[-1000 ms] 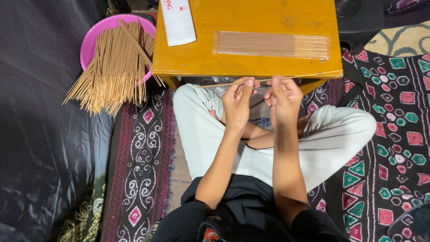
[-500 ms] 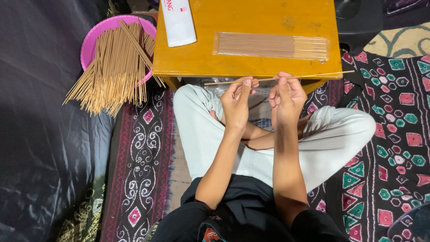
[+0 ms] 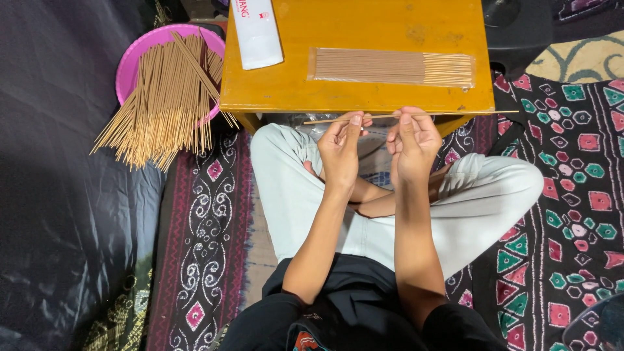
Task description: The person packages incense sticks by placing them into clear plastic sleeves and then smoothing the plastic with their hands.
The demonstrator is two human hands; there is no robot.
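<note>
Hands at centre frame: my left hand (image 3: pixel 341 146) and my right hand (image 3: pixel 413 140) are raised side by side over my crossed legs, each with fingertips closed in a pinch on one thin incense stick (image 3: pixel 455 114). The stick's long axis runs left to right across the frame, level with the near edge of the worktop (image 3: pixel 292 84) and just in front of it. Its left tip ends just beside my left hand; the longer free length extends past my right hand toward the right of the frame, so the right hand sits nearer the stick's middle. Above the hands, on the worktop, a flat row of sticks (image 3: pixel 393 67) lies parallel to the held one. A white packet (image 3: pixel 258 36) sits at upper centre-left. Farther out, at upper left, a pink basin (image 3: pixel 140 62) holds a loose bundle of sticks (image 3: pixel 162 97), fanned toward the lower left.
</note>
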